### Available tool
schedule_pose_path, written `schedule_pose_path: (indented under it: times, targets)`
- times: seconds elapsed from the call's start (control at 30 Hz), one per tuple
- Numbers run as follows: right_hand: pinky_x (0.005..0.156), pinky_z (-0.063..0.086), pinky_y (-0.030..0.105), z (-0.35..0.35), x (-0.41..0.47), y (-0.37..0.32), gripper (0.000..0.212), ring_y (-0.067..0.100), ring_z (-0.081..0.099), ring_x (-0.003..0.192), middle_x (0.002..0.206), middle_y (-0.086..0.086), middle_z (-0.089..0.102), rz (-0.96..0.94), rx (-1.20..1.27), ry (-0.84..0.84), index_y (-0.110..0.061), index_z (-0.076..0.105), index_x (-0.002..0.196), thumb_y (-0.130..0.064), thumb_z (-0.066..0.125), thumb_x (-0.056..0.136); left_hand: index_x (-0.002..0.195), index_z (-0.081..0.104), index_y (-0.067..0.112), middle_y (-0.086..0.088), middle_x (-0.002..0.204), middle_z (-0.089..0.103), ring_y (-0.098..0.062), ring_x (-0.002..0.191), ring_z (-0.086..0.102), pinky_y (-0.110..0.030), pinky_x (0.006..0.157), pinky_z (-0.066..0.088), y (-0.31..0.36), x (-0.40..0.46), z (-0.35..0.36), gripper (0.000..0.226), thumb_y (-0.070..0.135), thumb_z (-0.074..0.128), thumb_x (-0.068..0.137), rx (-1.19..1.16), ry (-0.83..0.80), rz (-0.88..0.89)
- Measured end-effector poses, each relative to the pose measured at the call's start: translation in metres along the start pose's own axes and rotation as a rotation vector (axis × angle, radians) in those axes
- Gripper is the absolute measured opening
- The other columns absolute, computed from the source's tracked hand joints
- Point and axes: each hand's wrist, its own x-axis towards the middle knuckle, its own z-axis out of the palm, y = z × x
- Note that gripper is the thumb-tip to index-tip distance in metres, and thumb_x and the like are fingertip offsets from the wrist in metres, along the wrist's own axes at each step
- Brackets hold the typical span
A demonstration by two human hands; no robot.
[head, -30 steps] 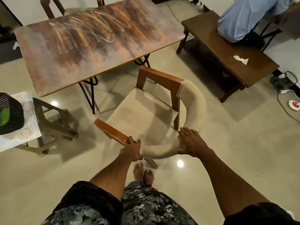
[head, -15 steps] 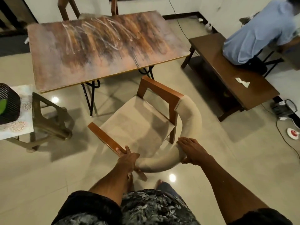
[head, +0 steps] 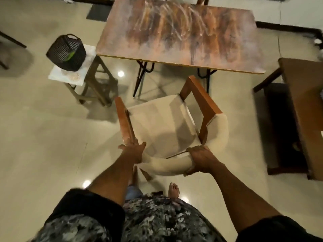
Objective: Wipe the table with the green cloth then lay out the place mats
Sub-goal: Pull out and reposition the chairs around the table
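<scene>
Both hands have turned the wooden chair with the cream padded back [head: 166, 130] to face the streaky brown counter [head: 183, 32]. Left fingers [head: 138, 147] wrap its arm, right fingers [head: 194, 151] its padded back. Soft, light green cloth [head: 70, 55] sits in the black basket [head: 67, 52]; pinch a fold.

Chair [head: 162, 126] in front of table [head: 178, 55]; basket [head: 67, 53] on stool [head: 90, 81] left of table; bench [head: 304, 109] at right.

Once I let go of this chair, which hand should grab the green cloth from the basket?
Probably the left hand. The black basket with the green cloth sits on a stool to the chair's left, on that hand's side. The right hand would have to cross over.
</scene>
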Motion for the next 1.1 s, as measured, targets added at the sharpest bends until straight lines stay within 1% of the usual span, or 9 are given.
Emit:
schedule_pose_path:
  times: [0.1, 0.2, 0.3, 0.43, 0.53, 0.73, 0.87, 1.03, 1.1]
  targets:
    - [0.117, 0.032, 0.04, -0.005, -0.003, 0.005, 0.117, 0.027, 0.051, 0.138, 0.15, 0.005, 0.057, -0.066, 0.003, -0.013, -0.017, 0.044, 0.154, -0.087, 0.076, 0.065, 0.17, 0.01, 0.027, -0.018, 0.177, -0.006, -0.045, 0.163, -0.01, -0.08, 0.119, 0.022, 0.043, -0.043, 0.02, 0.098, 0.039, 0.073, 0.095, -0.074, -0.043, 0.059]
    - [0.119, 0.031, 0.042, -0.008, -0.01, 0.021, 0.12, 0.031, 0.049, 0.141, 0.154, 0.008, 0.054, -0.132, -0.029, -0.041, -0.017, 0.035, 0.16, -0.085, 0.075, 0.069, 0.167, 0.012, 0.022, -0.023, 0.173, -0.023, -0.049, 0.16, -0.02, -0.08, 0.117, 0.026, 0.077, -0.064, 0.049, 0.109, 0.037, 0.085, 0.087, -0.227, 0.038, -0.066]
    - [0.118, 0.035, 0.043, -0.011, -0.013, 0.042, 0.118, 0.03, 0.052, 0.137, 0.149, 0.006, 0.058, -0.135, -0.039, 0.02, -0.02, 0.041, 0.157, -0.087, 0.074, 0.066, 0.167, 0.008, 0.022, -0.028, 0.167, -0.035, -0.053, 0.157, -0.024, -0.078, 0.117, 0.026, 0.092, -0.073, 0.061, 0.11, 0.028, 0.085, 0.089, -0.437, 0.166, -0.202]
    - [0.111, 0.039, 0.039, -0.013, -0.014, 0.063, 0.099, 0.027, 0.06, 0.124, 0.133, 0.003, 0.067, -0.12, -0.104, 0.056, -0.019, 0.058, 0.139, -0.079, 0.082, 0.064, 0.168, 0.006, 0.029, -0.027, 0.163, -0.043, -0.058, 0.159, -0.009, -0.068, 0.118, 0.035, 0.094, -0.069, 0.065, 0.119, 0.017, 0.089, 0.084, -0.66, 0.215, -0.271]
    - [0.104, 0.043, 0.039, -0.007, -0.011, 0.064, 0.089, 0.028, 0.065, 0.111, 0.12, 0.004, 0.072, -0.105, -0.126, 0.082, -0.018, 0.065, 0.126, -0.077, 0.084, 0.063, 0.164, 0.024, 0.03, -0.023, 0.16, -0.049, -0.061, 0.158, -0.005, -0.065, 0.122, 0.035, 0.095, -0.062, 0.067, 0.11, 0.008, 0.092, 0.08, -0.737, 0.233, -0.24]
    - [0.103, 0.044, 0.039, 0.0, -0.012, 0.059, 0.073, 0.029, 0.068, 0.104, 0.113, 0.005, 0.076, -0.043, -0.113, 0.141, -0.018, 0.07, 0.114, -0.068, 0.088, 0.066, 0.151, 0.049, 0.026, -0.016, 0.163, -0.048, -0.065, 0.154, -0.014, -0.071, 0.126, 0.02, 0.096, -0.049, 0.083, 0.085, 0.004, 0.09, 0.079, -0.829, 0.326, -0.206]
    - [0.107, 0.042, 0.035, -0.003, -0.019, 0.05, 0.07, 0.026, 0.066, 0.116, 0.124, 0.004, 0.074, 0.007, -0.092, 0.117, -0.02, 0.071, 0.123, -0.067, 0.086, 0.073, 0.145, 0.055, 0.027, -0.007, 0.163, -0.051, -0.062, 0.155, -0.015, -0.071, 0.125, 0.022, 0.092, -0.047, 0.083, 0.074, 0.007, 0.089, 0.082, -0.817, 0.334, -0.135]
    - [0.108, 0.039, 0.032, 0.002, -0.027, 0.034, 0.071, 0.022, 0.063, 0.12, 0.13, 0.002, 0.072, 0.061, -0.143, 0.052, -0.021, 0.067, 0.128, -0.072, 0.077, 0.08, 0.143, 0.058, 0.02, -0.015, 0.163, -0.048, -0.066, 0.153, -0.011, -0.066, 0.128, 0.021, 0.073, -0.045, 0.069, 0.062, 0.008, 0.084, 0.088, -0.689, 0.297, -0.071]
    - [0.108, 0.039, 0.032, 0.008, -0.03, 0.025, 0.07, 0.022, 0.061, 0.122, 0.132, 0.002, 0.07, 0.091, -0.131, 0.042, -0.02, 0.066, 0.131, -0.071, 0.075, 0.083, 0.142, 0.059, 0.021, -0.012, 0.163, -0.049, -0.065, 0.155, -0.008, -0.065, 0.126, 0.027, 0.062, -0.037, 0.062, 0.062, 0.01, 0.085, 0.087, -0.676, 0.278, -0.046]
